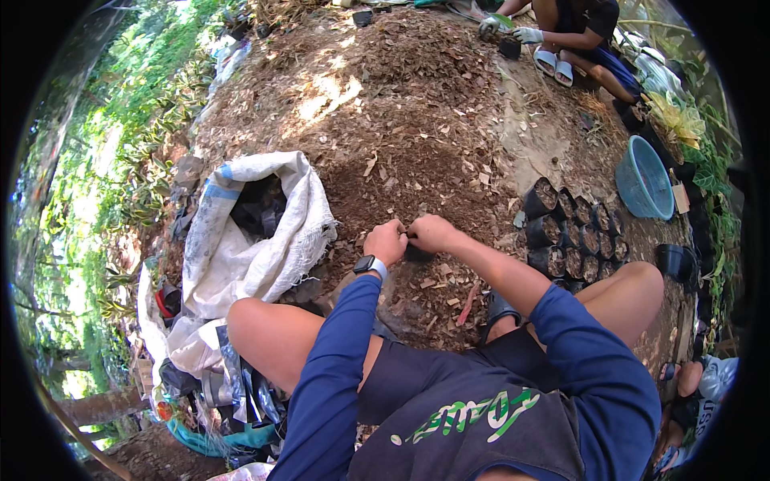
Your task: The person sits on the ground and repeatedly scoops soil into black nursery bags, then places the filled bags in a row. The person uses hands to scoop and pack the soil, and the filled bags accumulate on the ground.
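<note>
My left hand [385, 242], with a watch on its wrist, and my right hand [431, 233] are close together in front of me. Between them they pinch the rim of a small black plastic grow bag [417, 254], which is partly hidden by the fingers. The bag is over a spread of brown soil mixed with dry leaf and wood bits [421, 174]. To the left of my hands a white woven sack [264, 264] lies with its mouth open and dark plastic inside. Rows of black bags filled with the mix [571, 234] stand to the right.
A blue plastic basin [643, 177] and a black pot [675, 262] are at the right. At the top right another person [577, 36] in gloves holds a black bag with a seedling. Assorted plastic bags [240, 391] lie by my left knee. Someone's feet show at the lower right.
</note>
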A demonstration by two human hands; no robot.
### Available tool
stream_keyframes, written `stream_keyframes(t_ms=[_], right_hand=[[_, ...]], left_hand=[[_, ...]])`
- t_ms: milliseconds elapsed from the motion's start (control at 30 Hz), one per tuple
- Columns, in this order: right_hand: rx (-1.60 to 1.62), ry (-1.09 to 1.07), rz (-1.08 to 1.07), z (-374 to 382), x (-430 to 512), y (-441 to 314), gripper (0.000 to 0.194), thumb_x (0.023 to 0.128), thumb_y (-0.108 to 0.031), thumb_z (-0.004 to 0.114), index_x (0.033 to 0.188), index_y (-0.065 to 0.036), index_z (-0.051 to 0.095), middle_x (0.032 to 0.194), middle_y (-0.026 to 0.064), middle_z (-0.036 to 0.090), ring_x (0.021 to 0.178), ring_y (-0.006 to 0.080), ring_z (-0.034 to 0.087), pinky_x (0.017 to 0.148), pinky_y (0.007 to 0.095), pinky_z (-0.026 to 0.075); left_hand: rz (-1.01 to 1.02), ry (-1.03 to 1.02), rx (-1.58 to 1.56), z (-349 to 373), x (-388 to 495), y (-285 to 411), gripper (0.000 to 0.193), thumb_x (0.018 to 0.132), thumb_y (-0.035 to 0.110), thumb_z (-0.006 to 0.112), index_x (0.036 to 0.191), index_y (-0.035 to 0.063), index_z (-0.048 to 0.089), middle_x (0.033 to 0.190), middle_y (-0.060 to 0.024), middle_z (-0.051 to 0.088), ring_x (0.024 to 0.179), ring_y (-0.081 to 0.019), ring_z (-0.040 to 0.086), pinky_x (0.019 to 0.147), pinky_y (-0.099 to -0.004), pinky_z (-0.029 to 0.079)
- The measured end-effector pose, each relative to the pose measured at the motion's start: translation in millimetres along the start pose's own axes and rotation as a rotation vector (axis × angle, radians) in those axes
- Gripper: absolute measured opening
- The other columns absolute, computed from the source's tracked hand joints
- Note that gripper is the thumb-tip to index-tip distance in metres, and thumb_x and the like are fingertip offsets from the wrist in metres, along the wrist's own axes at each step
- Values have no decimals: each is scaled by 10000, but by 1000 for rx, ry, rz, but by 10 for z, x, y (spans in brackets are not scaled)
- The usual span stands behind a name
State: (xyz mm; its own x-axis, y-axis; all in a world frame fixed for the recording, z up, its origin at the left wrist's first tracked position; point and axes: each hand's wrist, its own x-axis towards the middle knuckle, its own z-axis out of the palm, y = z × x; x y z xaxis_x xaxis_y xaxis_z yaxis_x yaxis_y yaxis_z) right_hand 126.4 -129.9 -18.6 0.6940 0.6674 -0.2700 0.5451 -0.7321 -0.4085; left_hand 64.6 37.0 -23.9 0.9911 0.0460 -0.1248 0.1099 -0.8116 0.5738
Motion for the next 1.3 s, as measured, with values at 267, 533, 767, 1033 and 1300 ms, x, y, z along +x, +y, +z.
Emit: stream_keyframes(t_ms=[267, 533, 767, 1033, 1300], right_hand=[[333, -234, -212, -231, 203, 274, 206, 844, -161, 699, 985, -42, 790, 881, 165, 772, 792, 348, 746, 764, 431, 606], [-113, 524, -150, 121, -61, 969, 535, 894, -379, 731, 1377, -179, 618, 1490, 160, 533, 1397, 365, 490, 1152, 556, 392], [-96, 404, -117, 466, -289, 1253, 479, 841, -253, 797, 1294, -174, 661, 1344, 108, 622, 1215, 364, 600, 966, 520, 495], [1300, 252, 431, -230, 39, 941, 255, 947, -187, 741, 1172, -84, 681, 944, 48, 738, 717, 134, 686, 499, 291, 496], [756, -117, -29, -228, 41, 305, 331, 877, -151, 772, 1170, -10, 712, 1005, 120, 759, 823, 210, 743, 699, 335, 621]], left_hand=[[-151, -48, 103, -95, -13, 142, 282, 806, 266, 699, 996, 62, 737, 994, -246, 753, 973, -444, 725, 891, -532, 577], [-200, -108, 122, -174, -29, 127, 307, 776, 273, 713, 990, 53, 718, 998, -224, 754, 1001, -432, 718, 918, -521, 569], [-28, -10, 42, -29, -2, 51, 285, 856, 364, 754, 948, 97, 719, 950, -158, 764, 949, -376, 726, 841, -492, 559], [-93, -55, 97, -9, 52, 82, 267, 874, 367, 747, 892, 100, 751, 901, -147, 770, 892, -360, 737, 843, -489, 567], [-151, 22, 57, 39, 99, 51, 224, 845, 310, 723, 895, 95, 760, 901, -174, 765, 898, -376, 737, 837, -491, 574]])
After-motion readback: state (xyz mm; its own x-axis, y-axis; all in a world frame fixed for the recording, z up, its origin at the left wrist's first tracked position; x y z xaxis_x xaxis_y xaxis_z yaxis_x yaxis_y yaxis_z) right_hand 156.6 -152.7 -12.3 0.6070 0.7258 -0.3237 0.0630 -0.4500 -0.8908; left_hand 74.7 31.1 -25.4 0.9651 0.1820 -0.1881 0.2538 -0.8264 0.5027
